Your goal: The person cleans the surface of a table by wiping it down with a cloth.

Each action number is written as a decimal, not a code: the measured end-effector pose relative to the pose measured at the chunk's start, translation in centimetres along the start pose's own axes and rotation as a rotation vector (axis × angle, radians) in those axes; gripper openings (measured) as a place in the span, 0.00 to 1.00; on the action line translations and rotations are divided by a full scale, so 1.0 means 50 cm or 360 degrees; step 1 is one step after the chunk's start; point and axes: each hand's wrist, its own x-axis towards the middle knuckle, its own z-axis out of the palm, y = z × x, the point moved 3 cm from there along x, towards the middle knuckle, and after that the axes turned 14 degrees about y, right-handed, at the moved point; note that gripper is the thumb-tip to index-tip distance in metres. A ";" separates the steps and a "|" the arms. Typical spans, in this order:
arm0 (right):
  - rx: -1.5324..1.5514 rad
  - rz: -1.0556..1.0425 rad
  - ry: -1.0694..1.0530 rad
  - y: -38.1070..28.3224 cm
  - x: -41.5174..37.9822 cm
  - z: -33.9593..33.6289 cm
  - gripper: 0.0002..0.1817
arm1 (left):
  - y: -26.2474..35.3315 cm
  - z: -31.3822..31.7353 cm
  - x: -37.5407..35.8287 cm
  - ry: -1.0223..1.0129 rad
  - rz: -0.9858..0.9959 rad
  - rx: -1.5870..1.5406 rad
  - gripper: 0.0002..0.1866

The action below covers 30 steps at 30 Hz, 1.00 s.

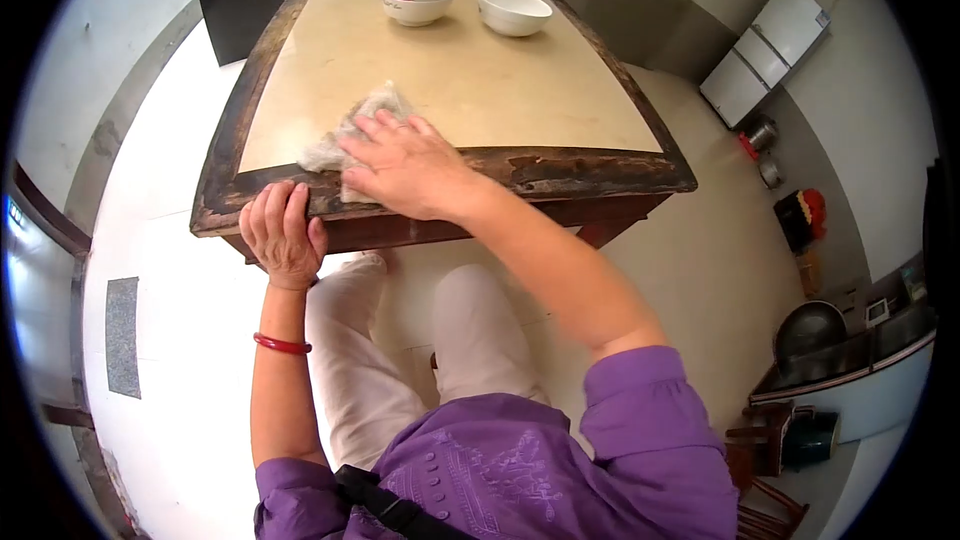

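Observation:
My right hand (pixel 412 168) presses a crumpled greyish-white cloth (pixel 325 153) onto the near left part of the table (pixel 520 100), fingers slightly apart over it. Part of the cloth hangs over the dark wooden rim below my palm. My left hand (pixel 283 235) grips the table's near edge by the left corner, its fingers curled over the top and a red bangle on the wrist. The tabletop is cream-coloured with a worn dark wood border.
At the far end of the table stand two stacked white bowls (pixel 418 10), the upper one tilted, with something red between them. Another white bowl (pixel 514 12) stands to their right. A white fridge (pixel 765 52), a wok (pixel 812 330) and wooden stools (pixel 765 440) are along the right side.

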 end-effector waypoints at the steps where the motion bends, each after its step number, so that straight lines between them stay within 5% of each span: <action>1: 0.0018 -0.0029 -0.0012 0.011 -0.008 -0.008 0.29 | 0.001 -0.002 0.002 -0.0004 -0.0007 0.0001 0.19; 5: -0.0340 -0.0066 -0.0195 0.113 -0.063 -0.063 0.27 | 0.001 -0.007 0.005 -0.0040 -0.0040 -0.0017 0.19; 8: -0.0499 0.0100 0.0001 0.257 -0.128 -0.073 0.28 | 0.003 -0.009 0.008 -0.0062 -0.0068 -0.0014 0.18; 9: -0.0366 0.0419 -0.0035 0.273 -0.139 -0.093 0.29 | 0.002 -0.007 0.007 -0.0041 -0.0077 -0.0027 0.19; 13: -0.0250 0.0671 -0.0120 0.284 -0.131 -0.087 0.30 | 0.002 -0.002 0.000 0.0038 -0.0073 -0.0008 0.19; 21: -0.0030 0.0033 -0.0142 -0.005 0.046 0.032 0.29 | -0.001 -0.010 0.005 -0.0009 -0.0088 -0.0050 0.20; 26: -0.0147 -0.0355 -0.0194 0.045 0.159 0.092 0.26 | -0.001 -0.014 0.009 -0.0059 -0.0090 -0.0065 0.21; 27: -0.0519 -0.0612 -0.0407 0.065 0.193 0.088 0.26 | -0.001 -0.015 0.010 -0.0074 -0.0100 -0.0073 0.21; 30: -0.0357 0.0169 -0.0282 0.193 0.216 0.085 0.25 | -0.002 -0.010 0.005 -0.0035 -0.0088 -0.0076 0.20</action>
